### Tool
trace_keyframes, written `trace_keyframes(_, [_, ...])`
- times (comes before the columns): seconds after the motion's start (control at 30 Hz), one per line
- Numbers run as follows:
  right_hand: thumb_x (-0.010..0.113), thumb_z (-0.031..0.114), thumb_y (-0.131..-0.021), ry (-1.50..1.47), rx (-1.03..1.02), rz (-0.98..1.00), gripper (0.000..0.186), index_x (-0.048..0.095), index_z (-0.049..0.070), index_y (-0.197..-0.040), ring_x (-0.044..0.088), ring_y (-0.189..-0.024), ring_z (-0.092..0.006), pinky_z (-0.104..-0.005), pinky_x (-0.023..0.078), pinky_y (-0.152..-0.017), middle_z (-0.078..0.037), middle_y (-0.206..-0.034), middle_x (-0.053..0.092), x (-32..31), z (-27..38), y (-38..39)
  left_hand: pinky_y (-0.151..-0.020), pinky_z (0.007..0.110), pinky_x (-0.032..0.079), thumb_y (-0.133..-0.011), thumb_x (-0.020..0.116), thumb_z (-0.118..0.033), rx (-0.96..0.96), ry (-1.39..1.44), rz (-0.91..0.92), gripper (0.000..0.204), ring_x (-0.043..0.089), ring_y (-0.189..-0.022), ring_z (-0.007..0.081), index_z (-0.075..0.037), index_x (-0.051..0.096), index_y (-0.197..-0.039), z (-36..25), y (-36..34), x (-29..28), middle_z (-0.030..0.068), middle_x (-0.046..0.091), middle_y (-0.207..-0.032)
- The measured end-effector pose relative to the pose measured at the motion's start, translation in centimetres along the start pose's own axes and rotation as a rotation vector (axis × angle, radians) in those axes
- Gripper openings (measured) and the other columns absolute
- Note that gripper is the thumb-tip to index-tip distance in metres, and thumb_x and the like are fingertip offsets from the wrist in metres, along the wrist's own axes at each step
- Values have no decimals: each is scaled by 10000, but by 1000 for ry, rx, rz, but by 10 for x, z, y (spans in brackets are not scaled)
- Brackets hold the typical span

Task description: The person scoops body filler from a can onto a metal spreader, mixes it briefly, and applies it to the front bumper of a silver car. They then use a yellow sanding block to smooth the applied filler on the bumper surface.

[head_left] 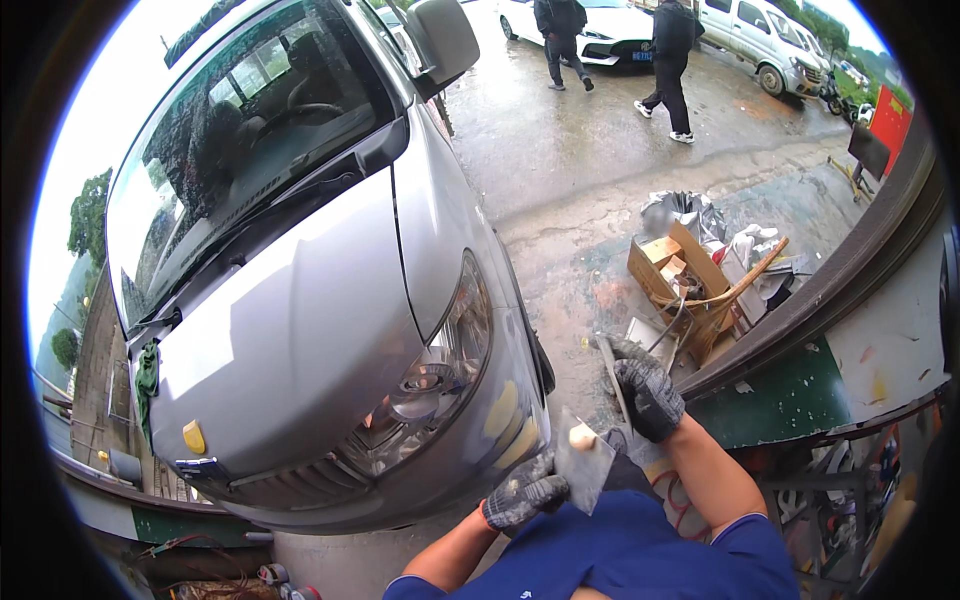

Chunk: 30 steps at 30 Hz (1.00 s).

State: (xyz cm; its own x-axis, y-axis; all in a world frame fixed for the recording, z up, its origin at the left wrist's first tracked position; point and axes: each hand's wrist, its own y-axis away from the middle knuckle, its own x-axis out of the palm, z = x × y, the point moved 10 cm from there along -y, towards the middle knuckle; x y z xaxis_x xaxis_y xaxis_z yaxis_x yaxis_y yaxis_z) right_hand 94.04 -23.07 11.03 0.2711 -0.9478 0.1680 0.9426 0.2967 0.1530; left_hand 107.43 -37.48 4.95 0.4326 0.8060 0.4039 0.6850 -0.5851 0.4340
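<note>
My left hand (524, 490), in a grey-black work glove with an orange cuff, grips a flat grey putty spreader (590, 478) in front of my body. A cream-coloured dab of putty (581, 438) lies on its face. Higher and to the right, my gloved right hand (650, 392) is closed round a second flat spreader (611, 378), seen nearly edge-on and apart from the first. Left of both hands is the front corner of a silver van (300, 300), its bumper bearing pale yellow patches (508, 425) below the headlight (435, 375).
A yellow block (194, 437) sits on the bonnet, and a green cloth (147, 385) hangs at its far side. Right of me stand an open cardboard box (645, 272) and rubbish (755, 245). Two people walk on the wet ground near a white car (615, 22).
</note>
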Motion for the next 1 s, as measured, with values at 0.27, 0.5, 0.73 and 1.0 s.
trace_keyframes(0.27, [577,545,-926,486,-56,620,607,618,56,-1284,621,-1090,-210,-348,453,-986,-127,-1181,673,36,-34,-43,-515,229,402,-821,596,-146,208,187,-344,396,521,-596,100,-21,537,-1192,-41,-36,-26,48,609,-852])
trace_keyframes(0.5, [533,368,-1006,24,-115,603,403,653,45,-1215,539,-723,-74,-245,463,-663,31,-813,593,24,8,-119,-587,255,467,-855,626,-129,-73,92,-334,329,567,-660,120,-46,565,-1168,-32,-91,11,37,603,-833])
trace_keyframes(0.73, [568,249,-983,90,-100,674,268,642,36,-1128,644,-895,-228,-347,508,-883,-118,-1021,675,-18,-17,-149,-657,263,542,-801,567,-19,245,373,-723,453,656,-792,167,-8,543,-1253,-68,-85,-22,80,648,-940])
trace_keyframes(1.0, [688,29,-896,33,-705,388,275,587,45,-1151,624,-883,-160,-316,518,-726,-83,-1016,629,-44,67,-123,-502,226,443,-871,523,-41,301,-65,-1074,341,530,-598,66,-15,536,-1211,-85,-90,-32,34,620,-860])
